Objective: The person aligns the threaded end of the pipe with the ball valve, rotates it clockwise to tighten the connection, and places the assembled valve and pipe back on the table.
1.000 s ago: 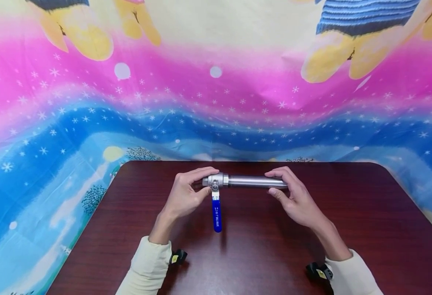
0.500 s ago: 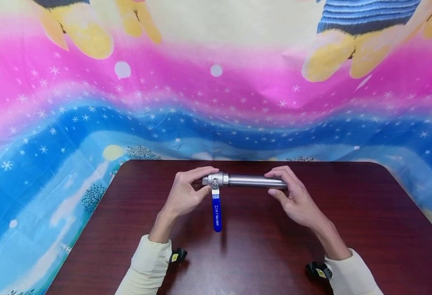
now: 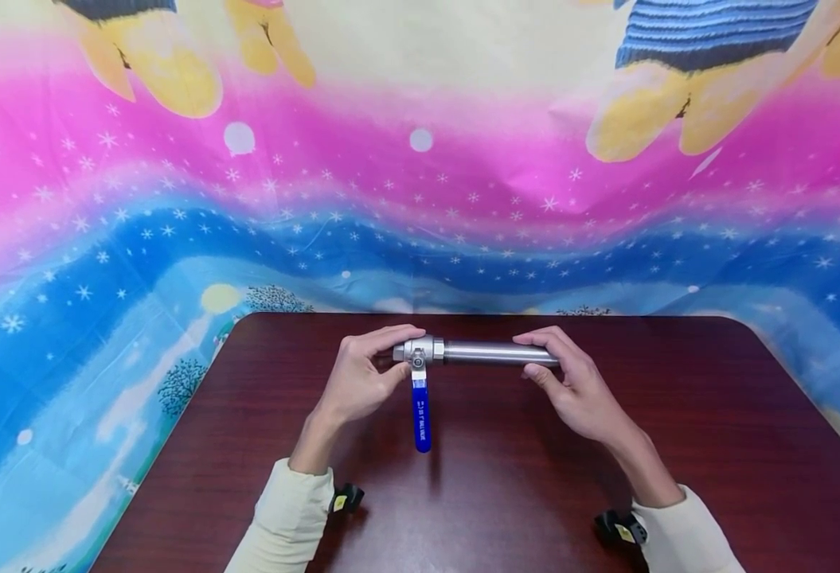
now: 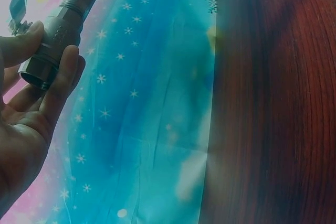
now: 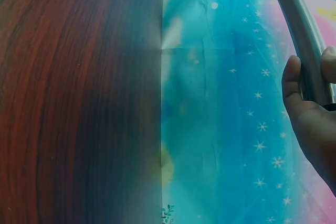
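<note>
A steel ball valve [image 3: 420,348] with a blue lever handle [image 3: 421,415] is joined at its right side to a straight metal pipe [image 3: 487,352]. The lever points toward the person, square to the pipe. My left hand [image 3: 357,378] grips the valve body, thumb in front and fingers over the top and behind. Around the pipe's far right end my right hand [image 3: 579,388] holds with thumb and fingers. In the left wrist view the valve's open hexagonal end [image 4: 38,72] shows between the fingers. Threads show on the pipe [image 5: 302,32] beside the valve in the head view.
The dark wooden table [image 3: 491,493] lies beneath both hands, its rounded back edge just beyond the pipe. A printed cloth [image 3: 391,199] with snowflakes hangs behind and along the left. Small black devices [image 3: 348,498] sit at both wrists, by the pale sleeves.
</note>
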`<state>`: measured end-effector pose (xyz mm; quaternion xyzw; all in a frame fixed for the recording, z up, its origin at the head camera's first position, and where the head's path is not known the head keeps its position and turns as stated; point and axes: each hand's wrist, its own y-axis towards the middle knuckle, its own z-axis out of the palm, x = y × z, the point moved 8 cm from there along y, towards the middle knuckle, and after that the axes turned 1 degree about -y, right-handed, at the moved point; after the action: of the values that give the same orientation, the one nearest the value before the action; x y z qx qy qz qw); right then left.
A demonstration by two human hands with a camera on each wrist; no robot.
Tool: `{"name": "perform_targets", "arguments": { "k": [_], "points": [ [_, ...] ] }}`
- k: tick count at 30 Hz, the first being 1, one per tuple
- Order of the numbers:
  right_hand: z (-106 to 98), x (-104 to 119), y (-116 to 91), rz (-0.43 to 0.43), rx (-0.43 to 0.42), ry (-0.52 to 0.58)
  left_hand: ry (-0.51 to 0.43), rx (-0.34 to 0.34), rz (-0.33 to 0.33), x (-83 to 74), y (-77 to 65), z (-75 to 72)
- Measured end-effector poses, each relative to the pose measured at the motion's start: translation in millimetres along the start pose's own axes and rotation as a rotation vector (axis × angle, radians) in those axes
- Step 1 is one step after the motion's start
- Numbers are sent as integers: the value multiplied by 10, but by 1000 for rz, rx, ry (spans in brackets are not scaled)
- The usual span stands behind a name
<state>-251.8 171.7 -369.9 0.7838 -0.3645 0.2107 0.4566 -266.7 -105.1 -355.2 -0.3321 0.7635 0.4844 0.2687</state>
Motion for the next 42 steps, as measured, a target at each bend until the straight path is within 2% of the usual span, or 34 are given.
{"name": "perform_targets", "arguments": {
  "k": [8,17,28,42],
  "points": [
    [23,-33,-15,41,30,19,11,0,3,-6,-5,5],
    [25,32,-17,-1,16,81,4,-2,-1,-2,-2,9],
    [13,39,-5,-19,-10,-31,11,0,7,2,2,1],
    [23,-9,-5,11,-24,20,16,-10,32,-13,2,-1]
  ]
}}
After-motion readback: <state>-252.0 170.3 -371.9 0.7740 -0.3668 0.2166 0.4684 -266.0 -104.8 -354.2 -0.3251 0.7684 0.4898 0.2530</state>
